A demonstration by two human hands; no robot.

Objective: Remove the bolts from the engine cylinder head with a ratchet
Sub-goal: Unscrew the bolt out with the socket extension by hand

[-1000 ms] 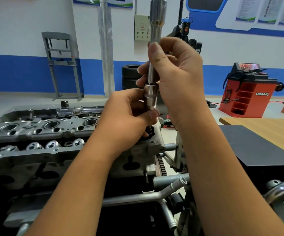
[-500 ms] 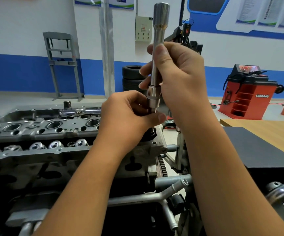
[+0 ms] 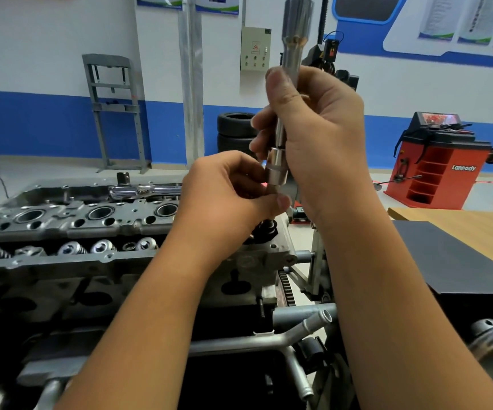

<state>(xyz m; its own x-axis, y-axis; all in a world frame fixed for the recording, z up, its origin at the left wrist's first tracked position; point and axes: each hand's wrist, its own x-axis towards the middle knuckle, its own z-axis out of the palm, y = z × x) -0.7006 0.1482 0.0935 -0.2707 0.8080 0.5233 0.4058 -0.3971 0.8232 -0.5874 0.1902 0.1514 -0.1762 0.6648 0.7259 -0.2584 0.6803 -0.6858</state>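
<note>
Grey cylinder head (image 3: 70, 220) fronts a blue-banded wall (image 3: 32, 122).

Pictured: polished silver extension bar (image 3: 291, 59) and socket (image 3: 276, 170); dull grey cylinder head (image 3: 61, 229); chrome ratchet (image 3: 146, 190); red-orange, black-topped machine (image 3: 437, 164) lettered white; white wall (image 3: 32, 39) banded blue; black tyres (image 3: 234, 131); tan wood table (image 3: 461, 226), black mat (image 3: 446, 255).

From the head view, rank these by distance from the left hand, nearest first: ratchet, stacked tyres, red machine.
1. Ratchet, lying on the cylinder head just left of the left hand.
2. Stacked tyres, on the floor behind.
3. Red machine, far right.
</note>
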